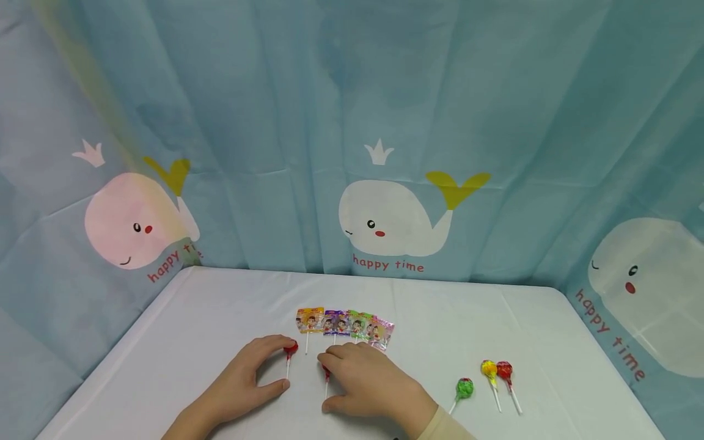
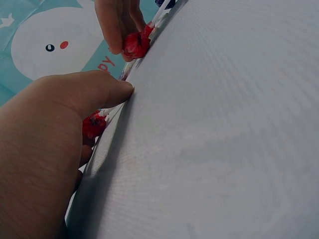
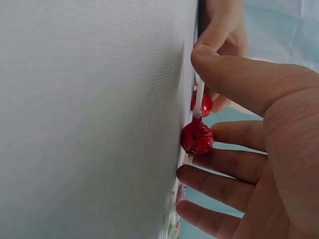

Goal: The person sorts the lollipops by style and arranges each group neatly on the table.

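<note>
On the white table, my left hand (image 1: 249,382) holds a red-wrapped lollipop (image 1: 288,360), fingertips at its candy head and thumb by the stick end. To its right my right hand (image 1: 374,382) holds a second red lollipop (image 3: 197,137) the same way, fingers at the head and thumb at the stick. Both sticks point toward the body. In the left wrist view, the left thumb hides part of its lollipop (image 2: 93,125). Behind the hands lie flat lollipops in orange (image 1: 310,319), purple (image 1: 336,322), green (image 1: 360,324) and pink (image 1: 381,333) printed wrappers, side by side.
Right of my right hand lie a green lollipop (image 1: 464,388), a yellow lollipop (image 1: 489,369) and another red lollipop (image 1: 505,370). Blue curtains (image 1: 264,122) with printed whales hang along the back and sides of the table (image 1: 231,305).
</note>
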A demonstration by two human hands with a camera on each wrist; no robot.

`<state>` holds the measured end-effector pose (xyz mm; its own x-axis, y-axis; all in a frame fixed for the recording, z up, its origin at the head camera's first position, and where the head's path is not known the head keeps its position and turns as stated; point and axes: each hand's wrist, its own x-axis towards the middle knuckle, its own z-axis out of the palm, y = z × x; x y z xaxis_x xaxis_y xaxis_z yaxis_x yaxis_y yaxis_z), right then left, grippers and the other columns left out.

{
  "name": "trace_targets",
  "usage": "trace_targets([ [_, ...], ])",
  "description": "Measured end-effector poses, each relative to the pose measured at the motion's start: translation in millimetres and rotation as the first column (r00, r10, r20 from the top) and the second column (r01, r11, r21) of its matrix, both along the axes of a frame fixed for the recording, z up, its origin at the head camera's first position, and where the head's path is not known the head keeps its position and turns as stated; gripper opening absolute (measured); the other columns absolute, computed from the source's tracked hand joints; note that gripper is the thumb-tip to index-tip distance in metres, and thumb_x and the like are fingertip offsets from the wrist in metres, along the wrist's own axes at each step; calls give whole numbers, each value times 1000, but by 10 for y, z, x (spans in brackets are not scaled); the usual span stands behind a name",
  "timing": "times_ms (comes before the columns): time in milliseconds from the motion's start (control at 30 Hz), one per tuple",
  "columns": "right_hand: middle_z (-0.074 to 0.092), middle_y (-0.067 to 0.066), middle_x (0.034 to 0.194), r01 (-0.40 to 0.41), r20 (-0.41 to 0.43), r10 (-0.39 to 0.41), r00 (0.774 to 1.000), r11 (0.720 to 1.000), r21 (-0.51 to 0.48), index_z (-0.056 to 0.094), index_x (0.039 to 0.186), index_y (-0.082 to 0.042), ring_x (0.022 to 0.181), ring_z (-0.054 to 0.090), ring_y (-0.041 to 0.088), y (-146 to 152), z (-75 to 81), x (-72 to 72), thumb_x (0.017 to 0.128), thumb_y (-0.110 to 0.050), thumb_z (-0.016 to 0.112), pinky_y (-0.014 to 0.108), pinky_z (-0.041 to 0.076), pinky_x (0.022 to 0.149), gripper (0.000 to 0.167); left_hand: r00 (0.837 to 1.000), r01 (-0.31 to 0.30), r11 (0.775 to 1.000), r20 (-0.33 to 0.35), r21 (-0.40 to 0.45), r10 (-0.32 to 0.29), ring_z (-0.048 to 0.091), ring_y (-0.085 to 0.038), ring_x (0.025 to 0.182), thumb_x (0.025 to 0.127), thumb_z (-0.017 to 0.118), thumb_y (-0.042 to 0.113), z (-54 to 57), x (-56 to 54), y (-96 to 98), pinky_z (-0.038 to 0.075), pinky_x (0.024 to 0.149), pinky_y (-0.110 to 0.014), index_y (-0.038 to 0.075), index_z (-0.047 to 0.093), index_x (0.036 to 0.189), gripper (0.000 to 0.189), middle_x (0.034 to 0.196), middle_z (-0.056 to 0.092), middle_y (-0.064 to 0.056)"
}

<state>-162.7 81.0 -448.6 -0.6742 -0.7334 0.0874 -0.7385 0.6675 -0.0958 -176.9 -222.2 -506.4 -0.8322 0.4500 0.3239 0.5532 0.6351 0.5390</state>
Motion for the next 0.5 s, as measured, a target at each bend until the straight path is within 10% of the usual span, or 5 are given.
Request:
trace_targets([
  [500,67,-11,127,-6,-30,7,1000,1000,16,67,135,-21,121,65,8,-8,15,7,91,-61,83,35,56,105,61,999,19,1000,-39,6,-19,55,-13,141,92,91,37,-24,-10,-21,46,116,-32,30,63,151,66,153,59,18],
])
